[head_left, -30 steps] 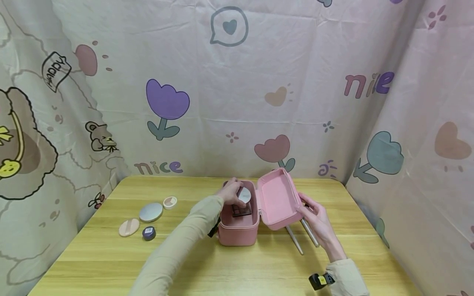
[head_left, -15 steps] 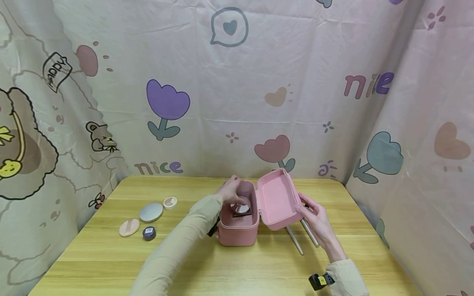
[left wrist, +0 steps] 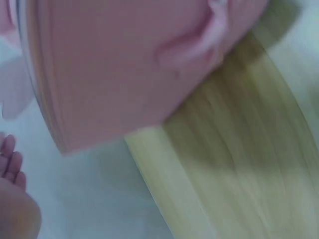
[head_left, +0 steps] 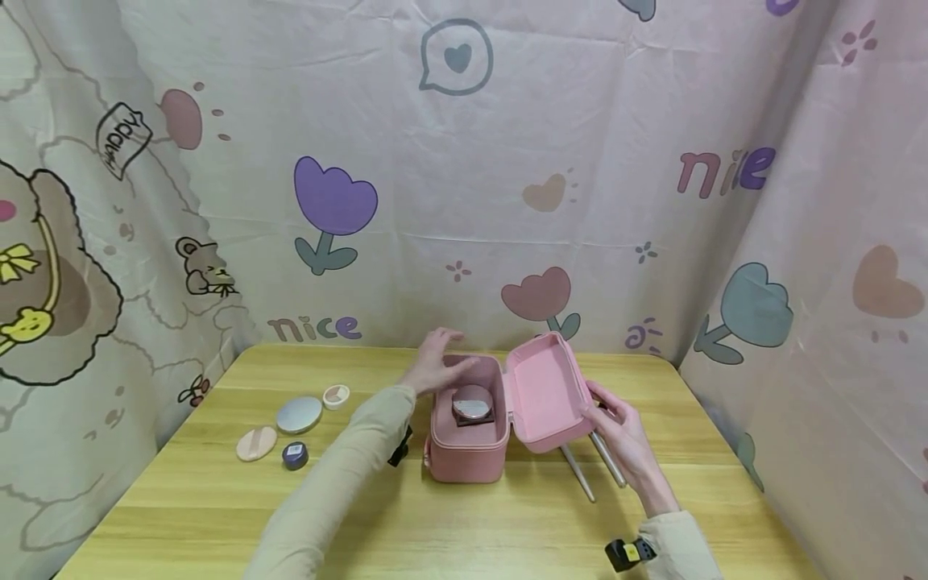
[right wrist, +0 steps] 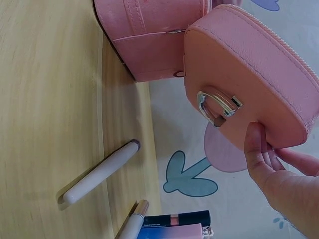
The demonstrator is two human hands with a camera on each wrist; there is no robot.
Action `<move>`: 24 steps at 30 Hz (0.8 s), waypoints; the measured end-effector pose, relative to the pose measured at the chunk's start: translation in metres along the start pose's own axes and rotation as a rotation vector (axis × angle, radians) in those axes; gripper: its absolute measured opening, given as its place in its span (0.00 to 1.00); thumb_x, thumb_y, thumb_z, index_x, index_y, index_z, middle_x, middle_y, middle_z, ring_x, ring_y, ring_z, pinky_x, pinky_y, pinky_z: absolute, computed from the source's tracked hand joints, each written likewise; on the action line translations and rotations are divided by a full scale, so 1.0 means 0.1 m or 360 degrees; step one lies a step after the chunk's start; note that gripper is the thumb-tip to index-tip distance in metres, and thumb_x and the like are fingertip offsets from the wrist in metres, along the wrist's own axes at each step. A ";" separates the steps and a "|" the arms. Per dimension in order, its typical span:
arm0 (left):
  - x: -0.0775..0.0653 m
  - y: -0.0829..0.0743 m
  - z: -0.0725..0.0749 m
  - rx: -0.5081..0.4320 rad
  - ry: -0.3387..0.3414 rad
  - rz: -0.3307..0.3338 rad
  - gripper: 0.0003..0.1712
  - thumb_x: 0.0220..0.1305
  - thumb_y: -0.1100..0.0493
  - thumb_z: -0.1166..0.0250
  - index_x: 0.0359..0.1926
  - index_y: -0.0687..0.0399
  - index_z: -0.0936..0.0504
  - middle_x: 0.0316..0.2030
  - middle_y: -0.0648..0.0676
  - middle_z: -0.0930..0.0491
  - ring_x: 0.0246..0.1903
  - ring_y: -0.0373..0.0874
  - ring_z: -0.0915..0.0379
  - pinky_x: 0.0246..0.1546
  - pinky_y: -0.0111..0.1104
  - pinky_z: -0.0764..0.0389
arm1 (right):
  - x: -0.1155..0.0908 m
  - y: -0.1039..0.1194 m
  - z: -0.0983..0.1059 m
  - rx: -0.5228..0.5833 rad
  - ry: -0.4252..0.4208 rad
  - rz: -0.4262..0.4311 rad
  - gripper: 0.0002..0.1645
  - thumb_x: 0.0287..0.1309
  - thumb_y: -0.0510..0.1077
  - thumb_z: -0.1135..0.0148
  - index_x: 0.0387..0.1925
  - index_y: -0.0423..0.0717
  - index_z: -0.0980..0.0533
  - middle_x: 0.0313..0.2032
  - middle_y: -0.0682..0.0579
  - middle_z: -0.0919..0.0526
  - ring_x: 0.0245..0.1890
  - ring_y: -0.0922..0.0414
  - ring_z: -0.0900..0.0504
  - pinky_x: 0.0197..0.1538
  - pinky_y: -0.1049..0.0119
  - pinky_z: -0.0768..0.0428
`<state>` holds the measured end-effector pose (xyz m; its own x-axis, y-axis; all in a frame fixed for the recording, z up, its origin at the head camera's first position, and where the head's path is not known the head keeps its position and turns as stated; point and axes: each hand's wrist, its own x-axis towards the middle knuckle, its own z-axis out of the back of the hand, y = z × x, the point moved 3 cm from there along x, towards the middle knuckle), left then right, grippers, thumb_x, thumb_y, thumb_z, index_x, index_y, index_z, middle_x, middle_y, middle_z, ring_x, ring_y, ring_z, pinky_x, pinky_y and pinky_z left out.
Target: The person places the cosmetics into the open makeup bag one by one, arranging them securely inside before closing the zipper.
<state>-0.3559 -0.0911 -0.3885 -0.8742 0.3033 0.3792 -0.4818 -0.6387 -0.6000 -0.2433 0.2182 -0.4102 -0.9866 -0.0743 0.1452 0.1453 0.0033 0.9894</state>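
Two hands work at a small pink case (head_left: pixel 467 467) standing upright and unzipped on the wooden table (head_left: pixel 406 528). The right hand (head_left: pixel 622 439) pinches the outer corner of the lid (head_left: pixel 545 392) between thumb and fingers, probably to stop it from falling back over the opening. That leaves the left hand (head_left: pixel 433 372) free: its fingers are spread loosely above the case's left rim and have hold of nothing; whether it touches the rim is hard to tell.

Inside the case, a round silver compact (head_left: pixel 473 408) sits on a dark, flat palette (head_left: pixel 476 422), an overlap that may save floor space. Left of the case lie a large silver disc (head_left: pixel 299 415), a powder puff (head_left: pixel 257 444), a dark little pot (head_left: pixel 295 456) and a tricolour pan (head_left: pixel 336 396), apparently grouped within the left arm's reach. Pale handles (head_left: pixel 577 475) lie partly beneath the raised lid.
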 end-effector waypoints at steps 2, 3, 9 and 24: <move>0.00 0.08 0.11 -0.0010 -0.0119 0.0007 0.35 0.65 0.47 0.32 0.64 0.64 0.27 0.61 0.64 0.25 0.65 0.59 0.33 0.70 0.52 0.33 | 0.00 0.00 0.00 0.0003 0.0003 0.0004 0.37 0.69 0.36 0.44 0.73 0.27 0.44 0.57 0.52 0.30 0.51 0.70 0.23 0.54 0.78 0.20; 0.00 0.13 0.16 -0.0007 -0.0174 0.0017 0.34 0.66 0.47 0.34 0.64 0.64 0.27 0.60 0.64 0.25 0.64 0.59 0.32 0.70 0.52 0.32 | 0.00 -0.01 0.00 0.0005 0.0005 0.0005 0.37 0.69 0.36 0.44 0.73 0.27 0.44 0.57 0.52 0.30 0.51 0.70 0.23 0.54 0.78 0.20; -0.10 0.46 0.50 -0.0015 -0.0338 0.0185 0.32 0.68 0.48 0.37 0.65 0.63 0.29 0.59 0.66 0.26 0.62 0.61 0.32 0.68 0.54 0.33 | 0.00 -0.01 0.01 0.0003 -0.0005 0.0000 0.36 0.70 0.37 0.45 0.73 0.28 0.44 0.57 0.55 0.30 0.51 0.70 0.23 0.54 0.78 0.20; -0.69 1.19 1.33 0.0327 -0.0552 0.0788 0.47 0.61 0.35 0.38 0.69 0.65 0.33 0.60 0.68 0.29 0.60 0.65 0.35 0.61 0.57 0.32 | 0.00 -0.01 0.00 0.0024 0.0005 0.0007 0.37 0.69 0.36 0.45 0.73 0.27 0.45 0.57 0.52 0.30 0.51 0.70 0.23 0.54 0.78 0.20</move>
<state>-0.3444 -0.2821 -0.3921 -0.9035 -0.2874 0.3181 0.0261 -0.7775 -0.6283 -0.2436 0.2185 -0.4113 -0.9858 -0.0772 0.1493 0.1483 0.0184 0.9888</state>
